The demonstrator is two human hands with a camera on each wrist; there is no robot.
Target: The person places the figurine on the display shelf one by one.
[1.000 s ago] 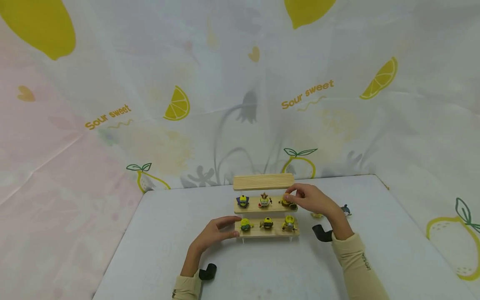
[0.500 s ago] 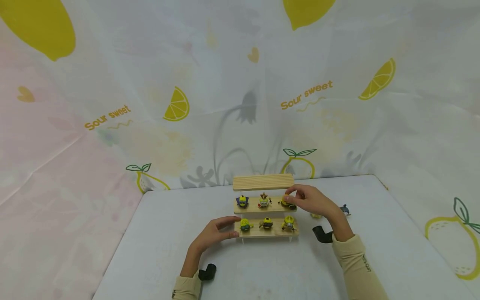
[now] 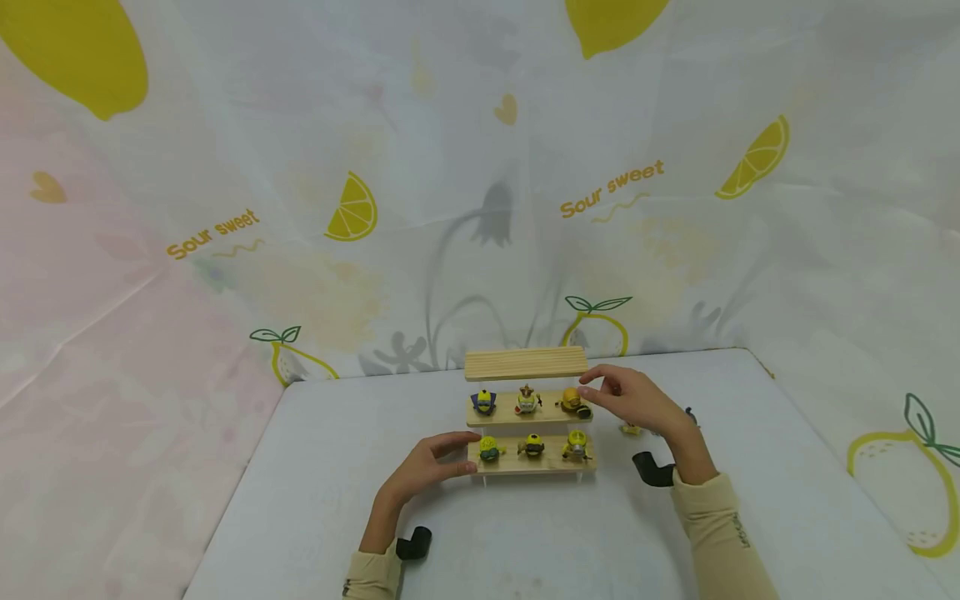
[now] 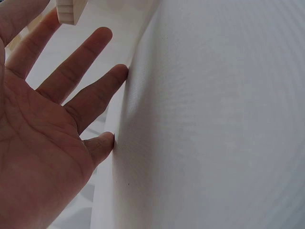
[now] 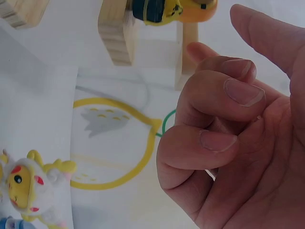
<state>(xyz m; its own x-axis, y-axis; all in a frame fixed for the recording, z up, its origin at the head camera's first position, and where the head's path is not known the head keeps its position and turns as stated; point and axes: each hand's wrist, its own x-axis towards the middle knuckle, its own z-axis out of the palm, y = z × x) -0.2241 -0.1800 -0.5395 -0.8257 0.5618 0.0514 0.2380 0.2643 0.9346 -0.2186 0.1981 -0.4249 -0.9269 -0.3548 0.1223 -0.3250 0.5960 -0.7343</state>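
A three-tier wooden display stand (image 3: 527,364) stands on the table with small, mostly yellow toy figures on its two lower tiers. My left hand (image 3: 423,467) holds the left end of the bottom tier between thumb and index finger; in the left wrist view, the other fingers spread out straight past the board's end. At the right end of the middle tier sits a toy figure (image 3: 573,402) with an orange-yellow top. My right hand (image 3: 630,398) is just right of it, fingers loosely curled around nothing. The right wrist view shows a gap between my thumb and this toy figure (image 5: 164,10).
On the table right of the stand lie a yellow-and-white toy figure (image 3: 632,429) and a dark one (image 3: 692,416) partly hidden by my right wrist. A lemon-print cloth (image 3: 480,167) hangs behind the table. Black camera mounts sit at both wrists.
My right hand has let go of the orange-topped toy figure and drawn back slightly to the right. The figure stays on the middle tier. The left hand keeps its place.
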